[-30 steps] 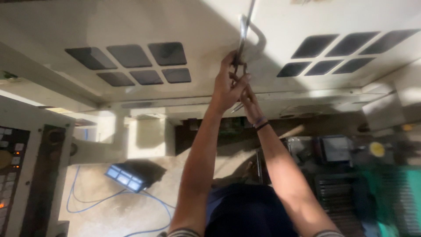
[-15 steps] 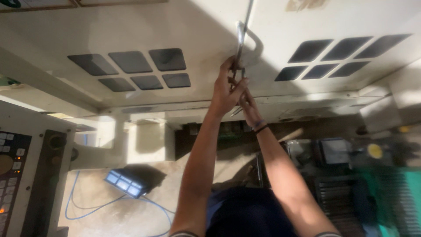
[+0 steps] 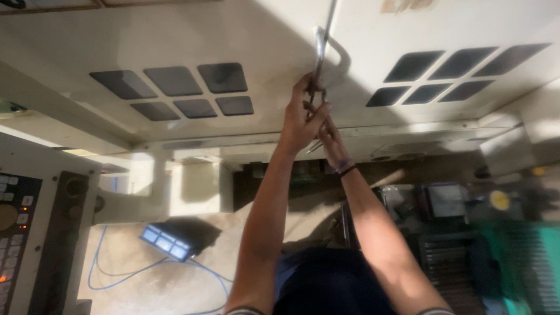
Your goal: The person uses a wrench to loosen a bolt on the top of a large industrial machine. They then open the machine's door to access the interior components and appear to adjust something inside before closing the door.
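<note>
Both my arms reach out to a curved metal handle (image 3: 318, 55) on a cream machine panel (image 3: 274, 41). My left hand (image 3: 302, 116) is closed around the lower end of the handle. Just behind and below it, my right hand (image 3: 330, 135) has its fingers curled at the same spot. A dark band (image 3: 346, 169) is on that wrist. A thin metal tool (image 3: 312, 149) pokes out under the two hands and seems to be held by the right one. The fingertips are hidden by each other.
Two groups of dark window panes (image 3: 175, 87) (image 3: 455, 73) flank the handle. A control panel with buttons (image 3: 17, 233) is at the left edge. A small blue-lit box (image 3: 166, 241) with a blue cable (image 3: 116, 274) lies on the floor. Dark and green machine parts (image 3: 501, 251) sit at the right.
Both hands stay clasped at the base of the handle. Only the view has shifted slightly.
</note>
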